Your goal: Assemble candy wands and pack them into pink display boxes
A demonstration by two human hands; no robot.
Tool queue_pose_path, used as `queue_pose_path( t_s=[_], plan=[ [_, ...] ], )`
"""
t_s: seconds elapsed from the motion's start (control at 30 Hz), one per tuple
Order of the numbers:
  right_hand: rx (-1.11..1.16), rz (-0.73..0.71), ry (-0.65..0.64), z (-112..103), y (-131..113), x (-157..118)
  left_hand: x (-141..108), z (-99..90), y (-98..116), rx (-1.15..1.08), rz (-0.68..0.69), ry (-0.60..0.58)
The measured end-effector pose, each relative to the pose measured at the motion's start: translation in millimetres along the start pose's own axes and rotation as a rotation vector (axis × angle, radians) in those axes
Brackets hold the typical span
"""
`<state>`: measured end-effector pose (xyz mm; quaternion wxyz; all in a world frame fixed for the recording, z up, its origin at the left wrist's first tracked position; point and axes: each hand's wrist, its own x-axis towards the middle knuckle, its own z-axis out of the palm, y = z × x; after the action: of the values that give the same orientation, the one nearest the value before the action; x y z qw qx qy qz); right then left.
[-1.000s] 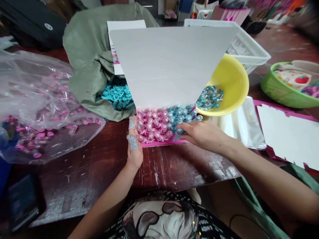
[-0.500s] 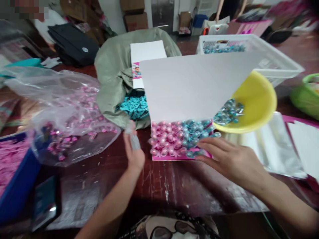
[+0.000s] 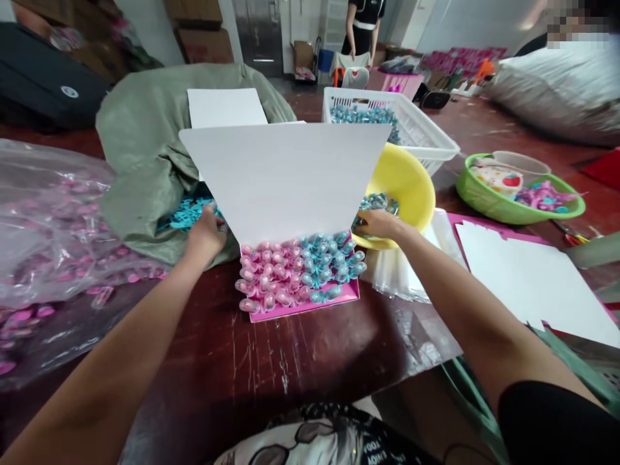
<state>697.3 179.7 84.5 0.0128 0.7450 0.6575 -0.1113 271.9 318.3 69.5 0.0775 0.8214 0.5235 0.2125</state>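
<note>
A pink display card (image 3: pixel 300 300) lies on the dark wooden table, with a tall white backing board (image 3: pixel 285 181) rising behind it. Rows of pink and blue capsule sweets (image 3: pixel 295 274) with frilled bases fill the card. My left hand (image 3: pixel 206 236) reaches into the mouth of a green woven sack (image 3: pixel 140 148), on loose teal pieces (image 3: pixel 186 216). Its fingertips are hidden. My right hand (image 3: pixel 380 224) lies over the rim of a yellow bowl (image 3: pixel 407 187), at the blue capsules (image 3: pixel 375 203) inside. Its fingers are partly hidden.
A white plastic basket (image 3: pixel 392 123) of blue capsules stands behind the bowl. At left lies a clear bag (image 3: pixel 53 219) of pink pieces. To the right are clear sleeves (image 3: pixel 402 271), a green basin (image 3: pixel 518 194) and a white sheet (image 3: pixel 527 278). A person (image 3: pixel 361 26) stands far back.
My left hand has moved away from the card into the sack. My right hand has moved from the card's edge to the bowl. The view has tilted up.
</note>
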Motion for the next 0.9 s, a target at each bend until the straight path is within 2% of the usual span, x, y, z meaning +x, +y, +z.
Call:
queue_pose_path(
  t_s=[0.1, 0.2, 0.3, 0.43, 0.53, 0.6, 0.73, 0.8, 0.9],
  plan=[
    [0.019, 0.003, 0.045, -1.1, 15.8, -14.1, -22.7, -29.4, -21.6, 0.088, -0.051, 0.004],
    [0.072, -0.084, 0.177, 0.8, 18.2, -37.2, -46.4, -49.2, -35.9, 0.138, -0.041, -0.004],
    [0.187, -0.177, 0.368, 9.9, 5.9, -64.0, -68.7, -54.4, -43.5, 0.106, -0.001, 0.041],
    [0.265, -0.273, 0.508, 16.1, -19.8, -93.6, -84.2, -46.1, -46.1, 0.101, 0.002, 0.062],
    [0.193, -0.383, 0.633, 9.6, -42.1, -108.8, -79.9, -31.5, -35.4, 0.103, 0.031, 0.046],
    [0.19, -0.406, 0.688, 3.7, -56.8, -117.6, -70.8, -18.0, -23.9, 0.096, 0.057, 0.016],
    [0.227, -0.405, 0.692, -3.4, -75.4, -138.6, -47.8, 4.9, -7.6, 0.084, 0.051, -0.024],
    [0.248, -0.377, 0.678, -4.7, -75.0, -152.0, -39.0, 4.8, -6.3, 0.066, 0.019, 0.003],
    [0.284, -0.205, 0.656, -7.2, -65.8, -174.6, -40.0, -17.6, -5.7, 0.013, -0.013, 0.084]
  ],
)
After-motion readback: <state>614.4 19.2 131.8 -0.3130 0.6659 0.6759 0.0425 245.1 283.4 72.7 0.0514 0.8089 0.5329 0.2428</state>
